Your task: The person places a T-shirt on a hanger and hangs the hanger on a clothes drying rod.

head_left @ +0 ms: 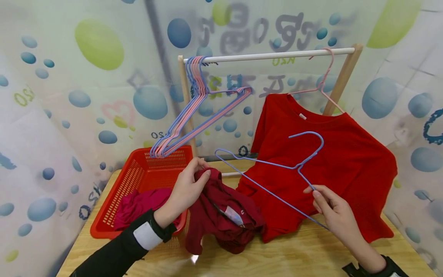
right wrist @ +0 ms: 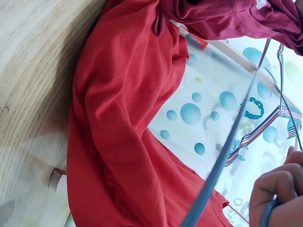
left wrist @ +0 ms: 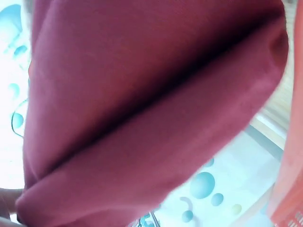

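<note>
My left hand (head_left: 185, 194) pinches the upper part of a dark red garment (head_left: 225, 219) between thumb and fingers. The garment hangs bunched in front of the basket, with a pale printed patch and cord-like dark line showing. It fills most of the left wrist view. My right hand (head_left: 333, 211) grips one end of a blue clothes hanger (head_left: 273, 165), its hook pointing up and its other end reaching toward the garment. In the right wrist view, curled fingers (right wrist: 279, 184) go round the blue hanger (right wrist: 227, 142). Behind it, a bright red shirt (head_left: 311, 154) hangs on a pink hanger (head_left: 323, 82).
A rack with a white rail (head_left: 270, 57) and wooden posts (head_left: 342, 80) stands at the back. Several blue and pink hangers (head_left: 197, 100) hang at its left end. An orange-red basket (head_left: 104, 211) holds a magenta garment (head_left: 142, 204) on the wooden table (head_left: 290, 261).
</note>
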{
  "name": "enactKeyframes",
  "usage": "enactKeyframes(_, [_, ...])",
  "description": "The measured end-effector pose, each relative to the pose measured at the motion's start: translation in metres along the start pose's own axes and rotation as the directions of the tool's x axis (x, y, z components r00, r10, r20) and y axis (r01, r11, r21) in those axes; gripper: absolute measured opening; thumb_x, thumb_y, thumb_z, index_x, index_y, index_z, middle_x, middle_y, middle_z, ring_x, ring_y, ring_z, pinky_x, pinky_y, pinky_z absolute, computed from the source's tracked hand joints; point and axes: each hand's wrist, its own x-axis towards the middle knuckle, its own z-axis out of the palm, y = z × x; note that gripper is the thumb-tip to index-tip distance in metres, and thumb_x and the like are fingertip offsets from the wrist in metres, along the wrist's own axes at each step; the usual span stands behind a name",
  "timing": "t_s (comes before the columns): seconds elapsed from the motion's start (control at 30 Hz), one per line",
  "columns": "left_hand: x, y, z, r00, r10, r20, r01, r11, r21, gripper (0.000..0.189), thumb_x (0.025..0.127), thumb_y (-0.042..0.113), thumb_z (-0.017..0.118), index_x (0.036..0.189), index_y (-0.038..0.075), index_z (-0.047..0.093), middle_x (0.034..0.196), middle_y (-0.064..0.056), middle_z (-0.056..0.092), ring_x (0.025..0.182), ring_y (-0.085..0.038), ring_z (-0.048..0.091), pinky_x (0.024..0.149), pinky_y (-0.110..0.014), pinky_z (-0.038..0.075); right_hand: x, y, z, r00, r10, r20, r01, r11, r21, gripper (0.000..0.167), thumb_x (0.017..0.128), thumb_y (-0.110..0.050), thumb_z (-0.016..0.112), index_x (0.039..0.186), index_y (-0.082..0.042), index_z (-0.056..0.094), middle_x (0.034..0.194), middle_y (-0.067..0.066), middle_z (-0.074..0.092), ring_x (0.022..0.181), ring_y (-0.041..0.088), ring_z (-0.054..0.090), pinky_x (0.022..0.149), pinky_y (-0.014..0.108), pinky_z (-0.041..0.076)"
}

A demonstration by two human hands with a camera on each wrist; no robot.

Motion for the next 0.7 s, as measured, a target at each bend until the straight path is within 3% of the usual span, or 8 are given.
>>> enactKeyframes(0.2, [0.000,-0.002,-0.004,0.998,-0.040,0.050,0.042,0.998,-0.038,0.017,0.091,0.016,0.060,0.107,0.014,0.055,0.095,-0.001,0.065,0.094,-0.015,0.056,0.079,-0.034,0.042,-0.001,0.004,-0.009,0.998,-0.064,-0.002,0.064,0.995,0.079,0.019,0.099,0.000,0.041,0.106,-0.002,0.059,0.055,0.000,0.035,0.048,0.011,0.033,0.046,0.027,0.030])
enactKeyframes(0.3, [-0.001,-0.003,-0.006,0.997,-0.039,0.063,0.044,0.996,-0.073,0.021,0.087,0.012,0.060,0.107,0.012,0.055,0.100,-0.002,0.065,0.114,-0.015,0.053,0.088,-0.038,0.041,-0.001,0.007,-0.014,0.995,-0.099,0.009,0.097,0.985,0.139,0.020,0.098,0.005,0.040,0.108,0.003,0.057,0.055,-0.001,0.033,0.047,0.011,0.031,0.044,0.026,0.027])
enactKeyframes(0.43, [-0.001,-0.004,-0.008,0.998,-0.008,0.064,0.013,0.996,-0.084,0.027,0.079,0.004,0.060,0.105,0.010,0.056,0.104,-0.004,0.065,0.136,-0.017,0.038,0.100,-0.042,0.036,-0.002,0.009,-0.022,0.990,-0.135,0.028,0.128,0.978,0.167,0.022,0.096,0.010,0.039,0.108,0.003,0.057,0.054,-0.002,0.032,0.045,0.011,0.028,0.042,0.026,0.026])
enactKeyframes(0.53, [-0.001,-0.005,-0.009,0.998,0.019,0.059,-0.015,0.998,-0.067,0.028,0.077,0.001,0.060,0.102,0.011,0.056,0.102,-0.004,0.065,0.136,-0.018,0.037,0.102,-0.042,0.036,-0.004,0.012,-0.027,0.987,-0.156,0.039,0.146,0.973,0.181,0.024,0.095,0.012,0.039,0.107,0.003,0.057,0.055,-0.002,0.032,0.045,0.010,0.027,0.042,0.025,0.025])
enactKeyframes(0.7, [-0.002,-0.006,-0.009,0.998,0.046,0.050,-0.043,0.998,-0.048,0.023,0.082,0.002,0.062,0.101,0.015,0.058,0.097,-0.001,0.064,0.112,-0.017,0.056,0.083,-0.036,0.043,-0.010,0.017,-0.035,0.980,-0.183,0.073,0.160,0.955,0.248,0.027,0.094,0.017,0.036,0.108,0.005,0.056,0.056,-0.002,0.032,0.046,0.011,0.026,0.042,0.026,0.025])
